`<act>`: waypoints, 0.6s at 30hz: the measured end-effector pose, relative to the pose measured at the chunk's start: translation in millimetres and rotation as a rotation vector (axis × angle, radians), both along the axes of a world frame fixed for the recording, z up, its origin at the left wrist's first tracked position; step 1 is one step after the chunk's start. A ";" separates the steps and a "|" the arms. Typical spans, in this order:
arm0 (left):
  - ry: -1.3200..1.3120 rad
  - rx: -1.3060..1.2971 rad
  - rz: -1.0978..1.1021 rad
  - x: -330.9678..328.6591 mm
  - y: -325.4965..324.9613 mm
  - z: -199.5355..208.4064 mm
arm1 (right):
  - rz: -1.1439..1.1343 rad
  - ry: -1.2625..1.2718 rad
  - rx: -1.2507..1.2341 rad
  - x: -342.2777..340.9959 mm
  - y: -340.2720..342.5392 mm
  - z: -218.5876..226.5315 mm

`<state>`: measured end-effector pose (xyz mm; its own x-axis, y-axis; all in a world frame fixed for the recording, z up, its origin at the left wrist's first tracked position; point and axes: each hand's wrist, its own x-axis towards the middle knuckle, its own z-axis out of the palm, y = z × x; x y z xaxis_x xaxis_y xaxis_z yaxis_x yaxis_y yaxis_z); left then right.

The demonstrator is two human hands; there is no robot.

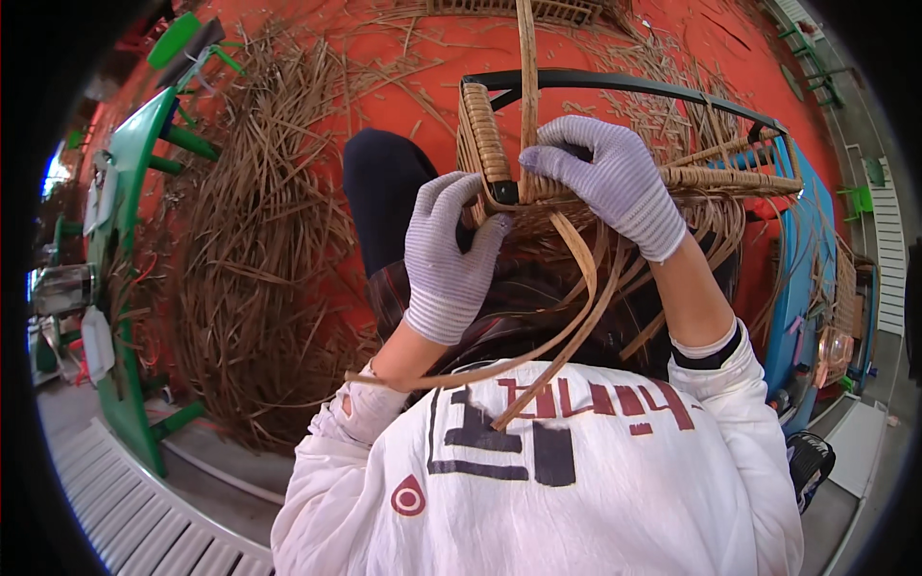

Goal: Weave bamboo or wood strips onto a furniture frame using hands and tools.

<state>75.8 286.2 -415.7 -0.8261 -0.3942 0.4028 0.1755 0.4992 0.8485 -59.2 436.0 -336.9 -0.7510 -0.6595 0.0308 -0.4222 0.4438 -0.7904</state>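
I am working at a wicker frame [715, 179] with dark metal bars, which is on the far side of my lap, a little to the right. My right hand [610, 187], in a striped knitted glove, is pinching an upright flat wicker strip [528, 77] between thumb and finger, just beside the near-left corner of the frame. My left hand [447, 254], gloved also, is bent at this same corner; its fingertips are partly hidden, so I cannot tell if it grips. Loose strips [588, 254] hang from the frame toward me, and one lies across my left wrist. On the left, a big pile of brown strips [259, 221] covers the red floor [327, 19], near a green table [123, 384]. On the right stands a blue table [805, 230].
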 end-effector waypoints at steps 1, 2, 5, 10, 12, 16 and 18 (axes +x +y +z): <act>0.012 -0.020 0.016 -3.1 1.8 -2.0 | 0.002 0.006 -0.012 -2.7 0.1 -1.1; 0.035 -0.045 0.033 -6.3 3.1 -4.5 | 0.017 0.034 -0.018 -5.1 -0.2 -2.4; 0.108 -0.115 0.094 -15.3 7.3 -13.9 | 0.035 0.088 -0.126 -7.9 -1.2 -6.6; 0.131 -0.339 0.198 -26.4 13.5 -22.6 | 0.126 0.024 -0.193 -6.7 0.0 -5.1; 0.212 -0.198 0.181 -28.1 16.8 -20.9 | 0.127 -0.073 -0.238 -3.6 -2.3 -4.5; 0.171 -0.163 0.194 -31.4 22.0 -14.5 | 0.086 0.073 -0.285 4.6 -12.8 -8.5; 0.119 -0.163 0.199 -30.9 22.4 -13.2 | 0.075 0.040 -0.288 7.0 -16.9 -11.1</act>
